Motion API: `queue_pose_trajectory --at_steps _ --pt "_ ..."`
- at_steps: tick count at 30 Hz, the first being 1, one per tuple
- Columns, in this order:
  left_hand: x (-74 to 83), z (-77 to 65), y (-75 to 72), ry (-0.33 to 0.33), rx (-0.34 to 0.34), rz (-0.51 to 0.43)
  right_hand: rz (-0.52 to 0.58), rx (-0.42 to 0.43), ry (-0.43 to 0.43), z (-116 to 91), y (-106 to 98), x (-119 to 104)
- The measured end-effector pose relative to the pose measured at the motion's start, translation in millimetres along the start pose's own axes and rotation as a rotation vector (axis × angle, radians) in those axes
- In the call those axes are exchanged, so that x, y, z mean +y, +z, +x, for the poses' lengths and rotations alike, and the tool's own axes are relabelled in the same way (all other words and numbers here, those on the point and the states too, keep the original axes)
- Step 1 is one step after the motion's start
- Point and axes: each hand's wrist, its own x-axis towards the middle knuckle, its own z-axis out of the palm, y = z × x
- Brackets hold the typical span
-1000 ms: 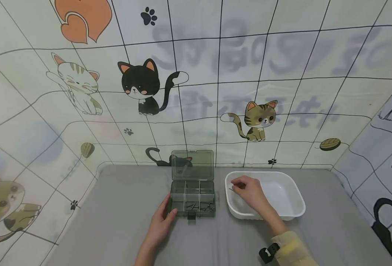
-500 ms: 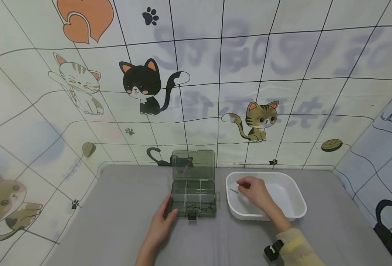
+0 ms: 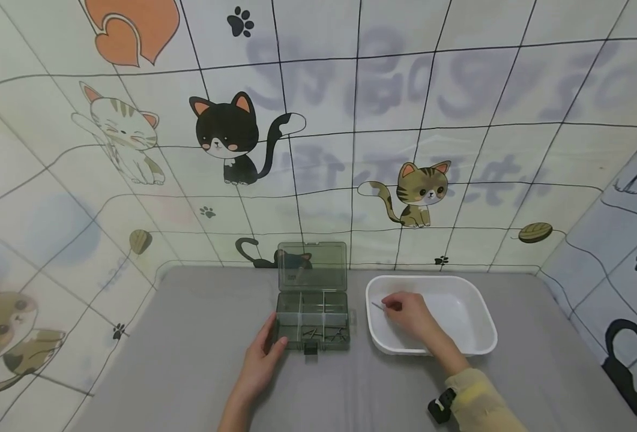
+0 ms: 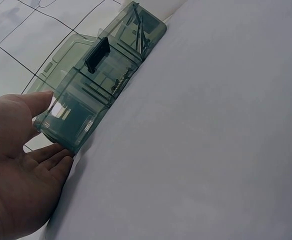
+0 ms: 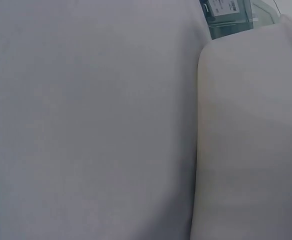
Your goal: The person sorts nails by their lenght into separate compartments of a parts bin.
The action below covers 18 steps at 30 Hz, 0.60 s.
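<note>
A green see-through compartment box (image 3: pixel 288 333) stands on the table with its lid (image 3: pixel 313 267) raised. My left hand (image 3: pixel 259 363) grips its left side, thumb at the front corner. In the left wrist view the fingers (image 4: pixel 56 160) of that hand lie low against the box's end. Several screws (image 3: pixel 313 334) lie in the front middle and front right compartments; one shows a threaded shaft (image 4: pixel 120 83). Over the left part of a white tray (image 3: pixel 486 318), my right hand (image 3: pixel 412 315) pinches a thin silver screw (image 3: pixel 377 306) that points up and left.
The tray stands right of the box, a narrow strip of grey table (image 3: pixel 358 354) between them. Its outer wall (image 5: pixel 251 125) fills the right of the right wrist view. Behind the table hangs a cat-printed curtain (image 3: pixel 318 198). A black band (image 3: pixel 441 407) is on my right wrist.
My right hand has shifted slightly right and lower inside the tray, and the screw at its fingertips has changed its slant. The left hand and box stay in place.
</note>
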Motion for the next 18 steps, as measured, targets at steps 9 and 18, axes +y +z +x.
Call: queue_pose_trajectory --at_steps 9,18 --pt "3.1 -1.5 -0.9 -0.023 0.001 0.005 -0.106 -0.108 -0.009 7 4 -1" --pt "-0.2 0.4 0.3 -0.010 -0.007 -0.013 -0.153 -0.138 -0.059 12 4 0"
